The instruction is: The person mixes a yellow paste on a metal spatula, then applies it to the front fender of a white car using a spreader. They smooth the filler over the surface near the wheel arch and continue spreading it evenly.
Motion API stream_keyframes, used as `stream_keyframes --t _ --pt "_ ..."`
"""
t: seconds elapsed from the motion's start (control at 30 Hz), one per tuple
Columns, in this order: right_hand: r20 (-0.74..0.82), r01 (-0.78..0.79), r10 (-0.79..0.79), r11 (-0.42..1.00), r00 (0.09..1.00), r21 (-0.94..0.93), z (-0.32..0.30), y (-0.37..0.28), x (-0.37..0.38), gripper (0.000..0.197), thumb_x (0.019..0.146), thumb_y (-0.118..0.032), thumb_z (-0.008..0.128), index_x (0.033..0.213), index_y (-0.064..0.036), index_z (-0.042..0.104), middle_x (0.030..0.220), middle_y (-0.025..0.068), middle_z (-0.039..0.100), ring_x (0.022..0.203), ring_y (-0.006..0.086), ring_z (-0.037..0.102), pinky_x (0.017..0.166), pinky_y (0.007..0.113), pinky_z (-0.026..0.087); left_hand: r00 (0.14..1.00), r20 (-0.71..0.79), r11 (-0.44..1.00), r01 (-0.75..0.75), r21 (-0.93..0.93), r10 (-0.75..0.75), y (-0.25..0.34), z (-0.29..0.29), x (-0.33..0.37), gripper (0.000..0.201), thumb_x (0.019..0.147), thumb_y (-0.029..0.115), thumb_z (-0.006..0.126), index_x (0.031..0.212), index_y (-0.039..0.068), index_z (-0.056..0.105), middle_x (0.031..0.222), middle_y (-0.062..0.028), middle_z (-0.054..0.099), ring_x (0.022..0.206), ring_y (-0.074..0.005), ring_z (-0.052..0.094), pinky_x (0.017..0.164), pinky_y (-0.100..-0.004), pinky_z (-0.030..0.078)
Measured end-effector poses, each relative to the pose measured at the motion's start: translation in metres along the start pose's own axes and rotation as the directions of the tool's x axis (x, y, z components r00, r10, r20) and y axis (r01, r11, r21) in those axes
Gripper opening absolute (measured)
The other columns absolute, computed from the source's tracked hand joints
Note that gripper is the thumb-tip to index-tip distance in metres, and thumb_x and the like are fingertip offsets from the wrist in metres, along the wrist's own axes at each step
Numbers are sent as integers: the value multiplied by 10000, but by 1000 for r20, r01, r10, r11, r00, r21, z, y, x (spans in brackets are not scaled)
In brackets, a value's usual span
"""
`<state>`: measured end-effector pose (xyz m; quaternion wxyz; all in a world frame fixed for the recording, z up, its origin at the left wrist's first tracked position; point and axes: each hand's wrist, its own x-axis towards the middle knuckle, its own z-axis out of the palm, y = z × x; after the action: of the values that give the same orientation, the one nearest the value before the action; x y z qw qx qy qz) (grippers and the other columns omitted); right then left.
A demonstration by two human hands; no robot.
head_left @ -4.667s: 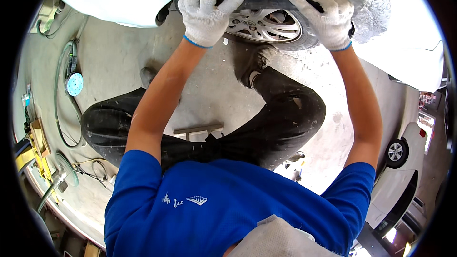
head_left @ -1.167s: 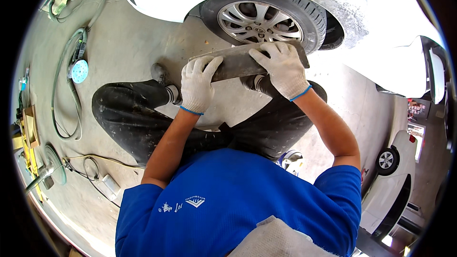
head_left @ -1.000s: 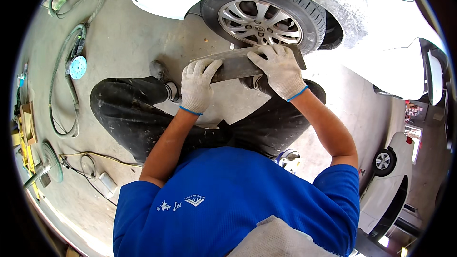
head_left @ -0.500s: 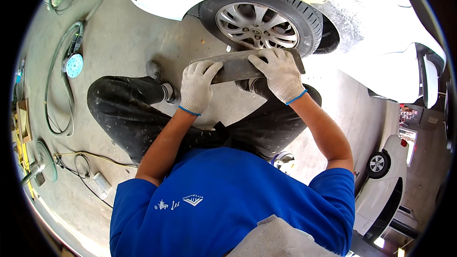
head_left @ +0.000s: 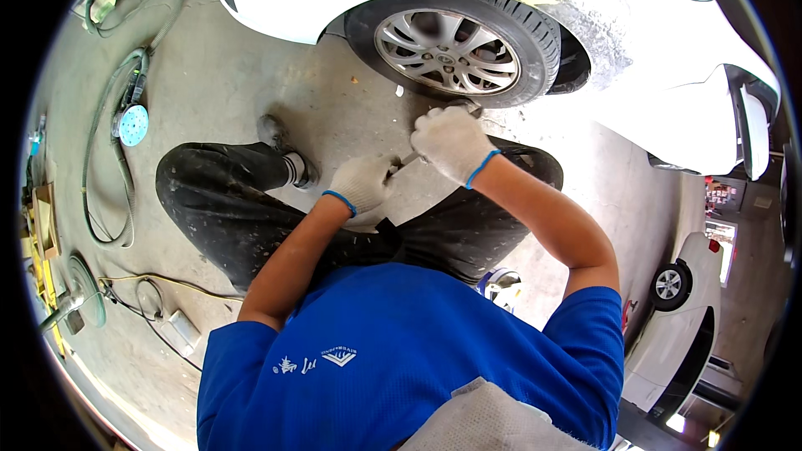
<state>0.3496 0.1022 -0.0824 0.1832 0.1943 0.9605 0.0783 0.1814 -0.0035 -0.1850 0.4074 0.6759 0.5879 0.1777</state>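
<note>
A long, thin dark sanding board (head_left: 407,161) is turned nearly edge-on between my gloved hands, in front of the car wheel. My left hand (head_left: 365,183), in a white knit glove with a blue cuff, is closed around its nearer end. Farther up and to the right, my right hand (head_left: 455,142) is closed over the board in a matching glove. Most of the board is hidden behind the gloves. Beyond my right hand is the wheel (head_left: 447,54), with a silver spoked rim and black tyre.
White car bodywork (head_left: 668,100) with yellow and grey patches rises around the wheel. A sander (head_left: 134,124) with a blue pad and hose lies at left on the concrete floor. Cables (head_left: 150,277) run by my left knee. Another white car (head_left: 677,342) stands at right.
The sanding board has turned from broad face up to nearly edge-on. My left hand has moved down and nearer to me; my right hand has moved left and lower, changing its grip.
</note>
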Motion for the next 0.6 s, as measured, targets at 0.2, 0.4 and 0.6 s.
stream_keyframes --t 0.2,0.4,0.6 --pt "-456 244 -173 964 873 102 -70 -39 18 147 802 -203 705 916 -119 745 947 49 689 975 221 669 813 396 529 991 114 891 -109 441 64 -1 -78 -14 243 878 287 620 910 74 731 892 -186 742 837 -434 702 778 -522 563" --pt "-687 -73 347 916 639 394 -94 9 -60 313 824 28 686 1113 -80 734 1067 80 679 984 264 666 828 379 546 723 -637 950 -307 51 267 -33 -171 -48 157 965 125 697 1053 -4 707 850 -207 705 687 -397 668 661 -442 551" --pt "-423 -733 863 475 277 487 -35 -12 -195 224 910 66 641 1095 -17 736 1077 153 692 989 293 699 857 373 561 837 -518 764 -217 -608 -175 -34 -190 -22 333 979 255 758 1195 21 662 989 -45 664 700 -103 625 551 -277 579"
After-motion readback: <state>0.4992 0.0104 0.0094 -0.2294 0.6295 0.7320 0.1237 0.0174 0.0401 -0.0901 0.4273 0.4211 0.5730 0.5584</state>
